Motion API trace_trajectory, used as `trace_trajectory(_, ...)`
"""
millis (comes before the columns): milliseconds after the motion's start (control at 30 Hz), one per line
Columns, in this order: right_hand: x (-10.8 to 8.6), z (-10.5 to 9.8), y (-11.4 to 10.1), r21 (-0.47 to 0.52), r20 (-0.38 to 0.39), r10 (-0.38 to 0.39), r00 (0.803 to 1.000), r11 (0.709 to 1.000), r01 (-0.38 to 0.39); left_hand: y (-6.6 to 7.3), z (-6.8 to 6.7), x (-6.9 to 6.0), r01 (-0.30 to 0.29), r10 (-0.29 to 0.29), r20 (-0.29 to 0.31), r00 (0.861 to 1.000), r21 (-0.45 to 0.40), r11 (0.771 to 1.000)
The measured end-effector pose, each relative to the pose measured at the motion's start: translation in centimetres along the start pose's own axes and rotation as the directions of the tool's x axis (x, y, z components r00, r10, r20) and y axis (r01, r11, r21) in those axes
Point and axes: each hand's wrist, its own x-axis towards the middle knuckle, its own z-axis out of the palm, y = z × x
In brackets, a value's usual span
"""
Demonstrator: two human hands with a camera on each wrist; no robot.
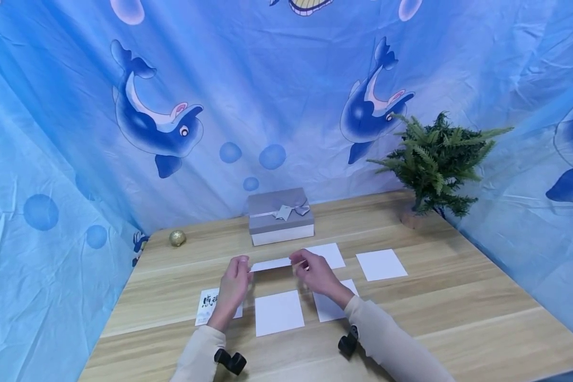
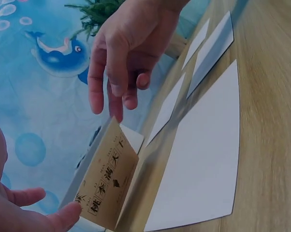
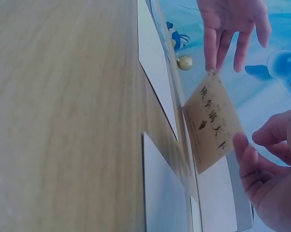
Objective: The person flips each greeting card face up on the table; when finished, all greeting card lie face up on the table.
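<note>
A card hangs tilted between both hands, its pale side [image 1: 270, 264] up in the head view and its brown face with dark characters [image 2: 109, 181] in the left wrist view. My left hand [image 1: 234, 289] holds the left end by the fingertips; thumb and fingers are spread apart in the left wrist view. At the opposite end, my right hand [image 1: 320, 273] grips the edge with its fingertips, the other fingers bent. Below lie a white card [image 1: 279, 313] and, partly behind my left hand, a card with black writing [image 1: 207, 303].
More white cards lie on the right, one at the far right [image 1: 381, 265], one partly under my right forearm [image 1: 329, 307]. Behind stands a grey-lidded box [image 1: 279, 212] with a bow. A gold ball [image 1: 177, 237] is back left, a small green tree [image 1: 434, 164] back right.
</note>
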Motion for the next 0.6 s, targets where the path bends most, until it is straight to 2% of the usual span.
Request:
trace_trajectory(133, 0.1, 0.2, 0.1, -0.006, -0.052, -0.014, 0.999, 1.0, 0.014, 0.2, -0.1, -0.4, -0.035, 0.035, -0.008, 0.999, -0.002, 0.999)
trace_trajectory(267, 0.2, 0.4, 0.0, -0.02, -0.096, -0.018, 0.995, 1.0, 0.016, 0.5, -0.3, -0.8, -0.047, 0.047, 0.01, 0.999, -0.006, 0.999)
trace_trajectory(400, 0.2, 0.5, -0.2, -0.035, -0.133, -0.013, 0.991, 0.999, 0.008, 0.9, -0.4, -1.1, -0.051, 0.051, 0.024, 0.998, -0.018, 0.999)
trace_trajectory(600, 0.5, 0.8, -0.2, -0.086, -0.182, -0.058, 0.982, 0.995, 0.042, 1.1, -0.6, -1.2, -0.041, 0.043, 0.032, 0.999, -0.071, 0.997)
